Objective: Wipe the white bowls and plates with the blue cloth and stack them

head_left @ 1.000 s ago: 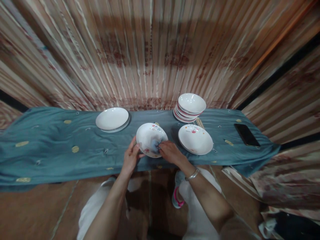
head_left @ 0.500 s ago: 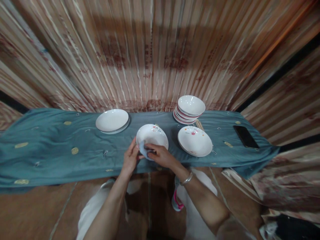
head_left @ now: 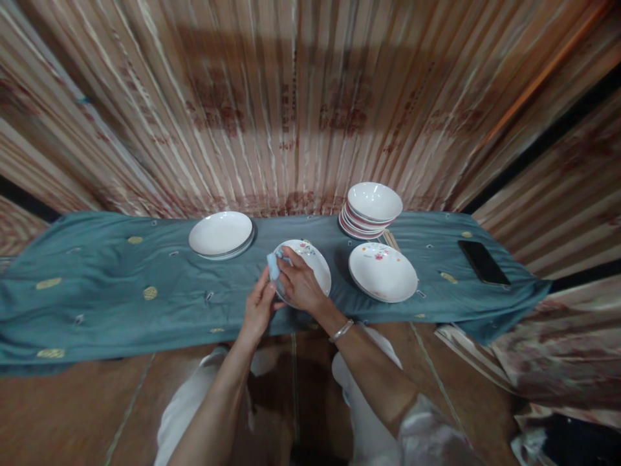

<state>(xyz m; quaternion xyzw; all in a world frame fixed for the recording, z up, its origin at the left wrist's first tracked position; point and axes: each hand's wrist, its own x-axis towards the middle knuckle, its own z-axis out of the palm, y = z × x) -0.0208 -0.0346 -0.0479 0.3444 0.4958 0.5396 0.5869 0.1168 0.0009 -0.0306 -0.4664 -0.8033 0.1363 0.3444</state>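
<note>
Narrow counter (head_left: 160, 336) under a long teal cloth with small gold oval patches and metal eyelets (head_left: 97, 310), draped over the right end. Left of centre, two stacked round white ceramic plates (head_left: 220, 234). Right of centre near the back edge, a tall stack of white ceramic bowls with red-tinted rims (head_left: 371, 217). Just beside it, a bundle of pale wooden chopsticks (head_left: 391, 240). In front, a shallow white ceramic bowl with small red flowers (head_left: 383, 272). Toward the right end, a flat black smartphone (head_left: 482, 262).
</note>
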